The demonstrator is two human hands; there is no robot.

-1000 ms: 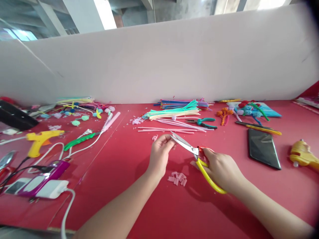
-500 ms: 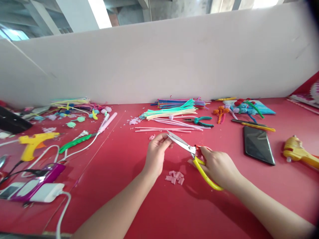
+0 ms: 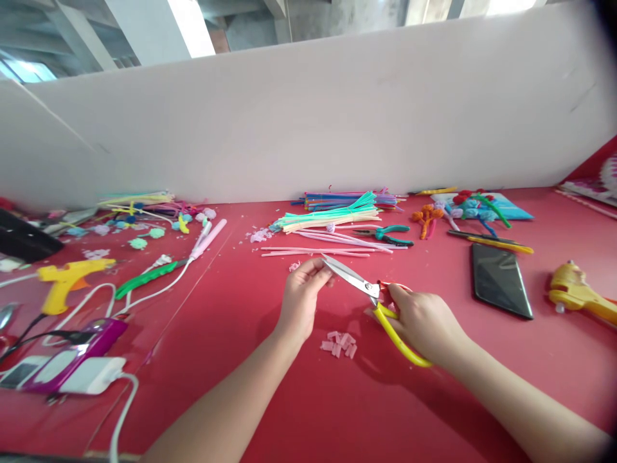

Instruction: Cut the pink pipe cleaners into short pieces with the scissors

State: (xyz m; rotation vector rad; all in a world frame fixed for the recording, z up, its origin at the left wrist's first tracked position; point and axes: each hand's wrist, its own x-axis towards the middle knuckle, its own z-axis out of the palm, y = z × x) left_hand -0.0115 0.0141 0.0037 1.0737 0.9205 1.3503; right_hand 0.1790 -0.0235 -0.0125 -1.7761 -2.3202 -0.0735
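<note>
My right hand (image 3: 427, 321) is closed round the handles of a pair of scissors (image 3: 354, 278), one of them yellow. The blades point left and reach the fingertips of my left hand (image 3: 303, 292). Thumb and fingers of that left hand are pinched together beside the blade tips; what they hold, if anything, is hidden. Below the hands lies a small heap of short pink cut pieces (image 3: 339, 344) on the red table (image 3: 308, 411). Several long pink pipe cleaners (image 3: 318, 251) lie beyond the hands, with a small pink curl (image 3: 294, 265) in front of them.
Teal-handled pliers (image 3: 385, 233) lie beside bundles of pipe cleaners (image 3: 332, 215). To the right are a black phone (image 3: 500, 281) and a yellow glue gun (image 3: 581, 296). At left are another yellow glue gun (image 3: 65, 280), a green-handled cutter (image 3: 144, 278) and a purple power strip (image 3: 91, 347) with cables.
Hardly anything differs. Both hands and the scissors keep nearly the same place, and the view has shifted very slightly.
</note>
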